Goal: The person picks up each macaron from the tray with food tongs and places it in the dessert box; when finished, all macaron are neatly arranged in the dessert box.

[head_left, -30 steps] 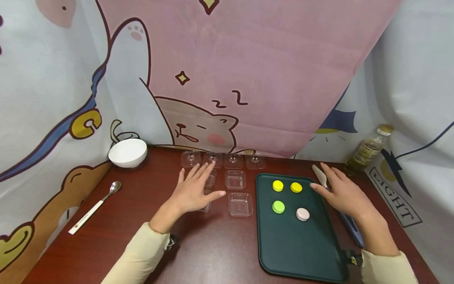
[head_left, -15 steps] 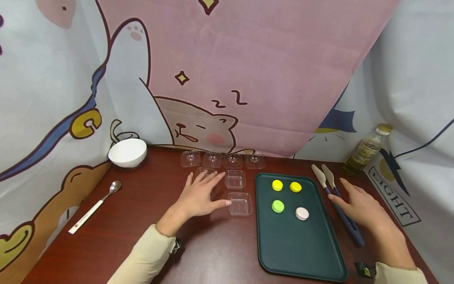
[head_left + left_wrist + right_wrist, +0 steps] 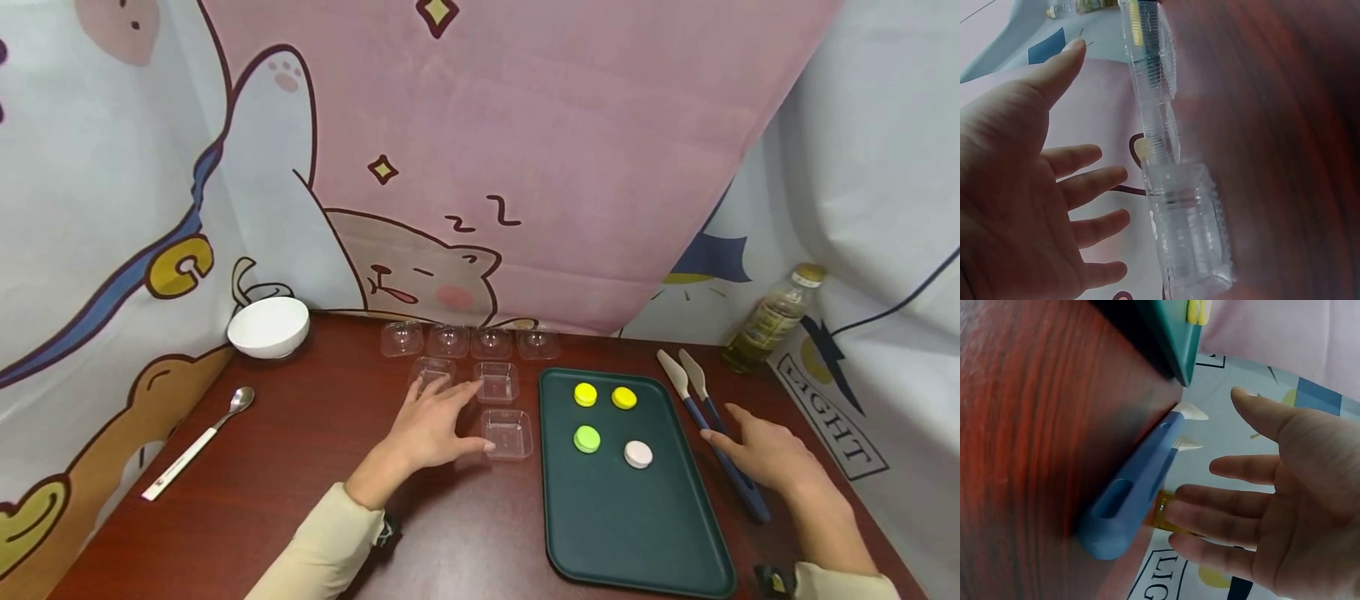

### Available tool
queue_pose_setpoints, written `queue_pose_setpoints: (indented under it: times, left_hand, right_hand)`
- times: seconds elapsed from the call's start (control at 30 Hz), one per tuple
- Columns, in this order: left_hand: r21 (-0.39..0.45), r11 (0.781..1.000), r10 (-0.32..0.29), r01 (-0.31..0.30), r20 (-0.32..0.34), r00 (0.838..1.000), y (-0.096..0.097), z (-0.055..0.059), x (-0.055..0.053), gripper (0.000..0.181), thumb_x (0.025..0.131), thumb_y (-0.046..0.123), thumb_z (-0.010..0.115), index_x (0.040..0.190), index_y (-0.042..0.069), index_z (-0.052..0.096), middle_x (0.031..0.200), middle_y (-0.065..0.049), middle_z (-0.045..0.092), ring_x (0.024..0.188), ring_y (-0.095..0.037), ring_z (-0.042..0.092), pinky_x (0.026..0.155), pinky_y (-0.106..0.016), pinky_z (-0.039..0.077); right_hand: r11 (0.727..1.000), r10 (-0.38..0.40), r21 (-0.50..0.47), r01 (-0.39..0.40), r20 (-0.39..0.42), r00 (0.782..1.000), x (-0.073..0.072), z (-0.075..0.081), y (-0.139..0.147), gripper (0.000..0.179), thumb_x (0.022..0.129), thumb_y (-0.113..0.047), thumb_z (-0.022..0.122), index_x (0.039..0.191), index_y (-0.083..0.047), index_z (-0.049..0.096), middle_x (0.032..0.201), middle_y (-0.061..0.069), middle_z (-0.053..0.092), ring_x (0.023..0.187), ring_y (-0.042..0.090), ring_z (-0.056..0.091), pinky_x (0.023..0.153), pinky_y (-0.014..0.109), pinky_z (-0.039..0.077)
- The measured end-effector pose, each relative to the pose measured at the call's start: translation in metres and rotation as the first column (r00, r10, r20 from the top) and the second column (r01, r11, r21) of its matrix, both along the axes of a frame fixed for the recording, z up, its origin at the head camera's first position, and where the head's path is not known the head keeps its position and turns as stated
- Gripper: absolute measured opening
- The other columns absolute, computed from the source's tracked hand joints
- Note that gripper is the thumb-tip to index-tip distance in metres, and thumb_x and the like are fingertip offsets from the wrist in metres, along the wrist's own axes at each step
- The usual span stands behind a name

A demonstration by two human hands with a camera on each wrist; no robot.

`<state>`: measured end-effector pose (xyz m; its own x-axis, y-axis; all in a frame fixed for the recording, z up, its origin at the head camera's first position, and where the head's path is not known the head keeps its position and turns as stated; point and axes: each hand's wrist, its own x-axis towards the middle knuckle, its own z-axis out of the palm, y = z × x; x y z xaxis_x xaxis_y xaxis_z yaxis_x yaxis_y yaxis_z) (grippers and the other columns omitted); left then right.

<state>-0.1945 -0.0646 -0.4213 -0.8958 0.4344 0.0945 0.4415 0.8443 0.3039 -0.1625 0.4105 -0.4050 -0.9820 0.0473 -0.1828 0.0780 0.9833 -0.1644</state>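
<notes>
My left hand [image 3: 429, 432] hovers over small clear plastic boxes, fingers spread and holding nothing. One clear box [image 3: 506, 435] lies by the thumb tip, another clear box [image 3: 496, 382] just past the fingertips. In the left wrist view, the left hand [image 3: 1029, 181] appears apart from a clear box [image 3: 1188, 225]. My right hand [image 3: 776, 457] is above blue-handled tongs [image 3: 738, 479] with cream tips, thumb and fingers apart. In the right wrist view, a gap shows between the right hand [image 3: 1260, 500] and the tongs [image 3: 1132, 487].
A dark green tray [image 3: 630, 533] holds a green macaron [image 3: 587, 439], a pink macaron [image 3: 638, 454] and two yellow ones. Several clear domed lids [image 3: 447, 340] line the back. An oil bottle [image 3: 772, 321] stands right; a white bowl [image 3: 268, 327] and spoon [image 3: 198, 442] are left.
My right hand has moved right, off the tray's edge to above the tongs, uncovering their tips. The left hand has shifted right and slightly nearer, uncovering a box behind it.
</notes>
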Motion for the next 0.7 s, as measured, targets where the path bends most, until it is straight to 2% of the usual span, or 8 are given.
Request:
queue_pose_setpoints:
  times: [0.4,0.57,0.7]
  left_hand:
    - [-0.032,0.999,-0.025,0.025,0.004,1.000,0.006,-0.003,-0.003,0.091,0.078,0.068,0.074,0.151,0.021,0.049,0.149,-0.007,0.057,0.142,-0.040,0.045,0.121,-0.068,0.021]
    - [-0.044,0.999,-0.029,0.029,-0.005,1.000,0.008,-0.006,-0.003,0.089,0.077,0.067,0.076,0.148,0.019,0.052,0.146,-0.007,0.060,0.139,-0.035,0.049,0.120,-0.068,0.023]
    - [-0.044,0.999,-0.029,0.029,-0.004,1.000,0.010,-0.008,-0.002,0.088,0.077,0.066,0.076,0.147,0.019,0.054,0.144,-0.005,0.062,0.137,-0.032,0.051,0.120,-0.066,0.024]
  right_hand:
    - [1.000,-0.010,-0.002,0.011,0.059,0.998,-0.008,-0.009,0.006,0.091,0.094,-0.057,0.062,0.138,0.020,0.043,0.120,0.042,0.059,0.099,0.054,0.063,0.077,0.064,0.050]
    - [1.000,-0.016,0.006,0.015,0.090,0.996,-0.009,-0.011,0.005,0.092,0.092,-0.058,0.064,0.137,0.020,0.043,0.119,0.042,0.059,0.100,0.053,0.063,0.079,0.063,0.050]
    - [1.000,-0.022,0.009,0.022,0.101,0.995,-0.010,-0.012,0.004,0.091,0.091,-0.056,0.067,0.135,0.021,0.045,0.115,0.040,0.061,0.094,0.047,0.065,0.077,0.061,0.051]
